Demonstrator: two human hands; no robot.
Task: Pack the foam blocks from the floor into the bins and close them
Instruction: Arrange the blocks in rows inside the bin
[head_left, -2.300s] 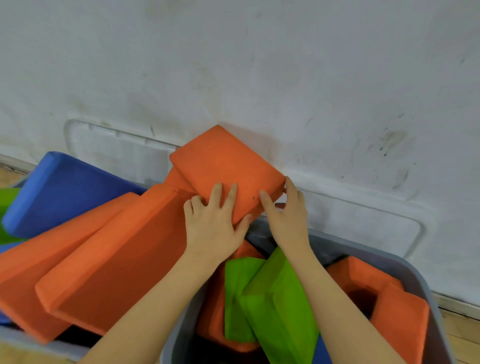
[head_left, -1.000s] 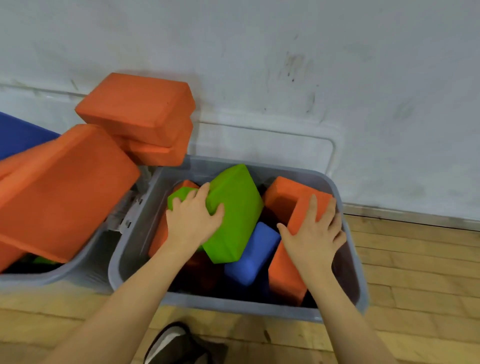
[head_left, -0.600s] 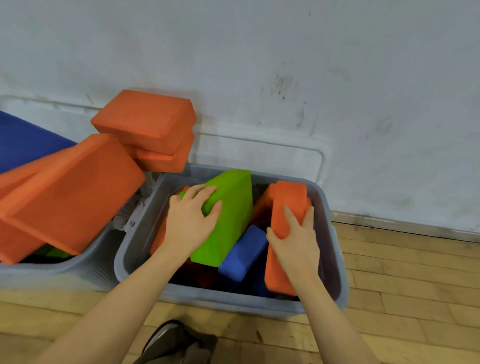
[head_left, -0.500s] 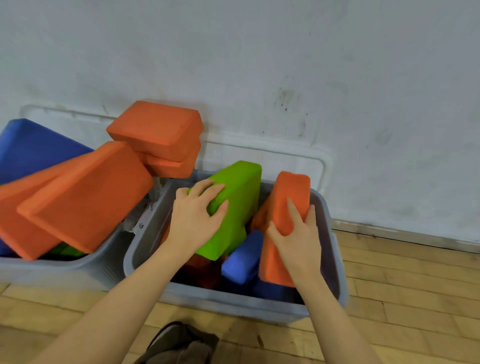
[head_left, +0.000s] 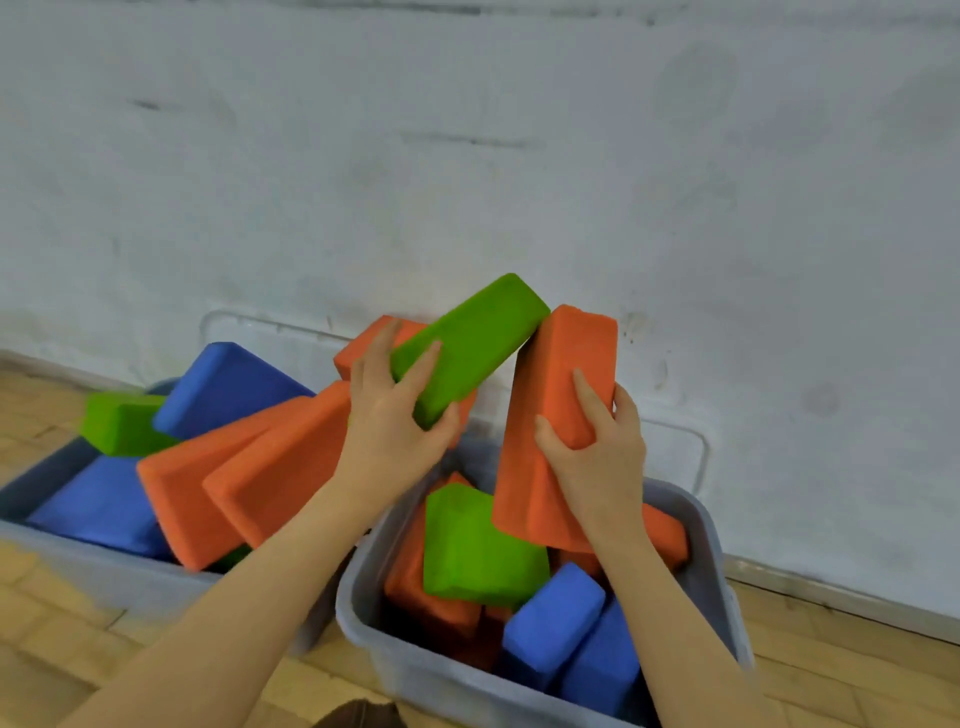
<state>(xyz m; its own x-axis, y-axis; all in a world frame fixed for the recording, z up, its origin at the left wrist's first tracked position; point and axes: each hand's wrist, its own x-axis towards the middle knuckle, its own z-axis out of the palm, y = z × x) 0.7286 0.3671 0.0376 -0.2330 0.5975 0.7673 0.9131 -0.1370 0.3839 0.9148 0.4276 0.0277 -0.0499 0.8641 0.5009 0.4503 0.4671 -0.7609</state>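
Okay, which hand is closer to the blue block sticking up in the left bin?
Left. The left hand, gripping a green block, is just right of the blue block; the right hand holds an orange block farther right.

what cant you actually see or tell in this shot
Head view only:
- Right bin floor: hidden under its blocks and the right hand.
- Left bin: cut off by the left edge.
- Clear lids against the wall: mostly hidden behind blocks.
- Dark thing: cut off by the bottom edge.
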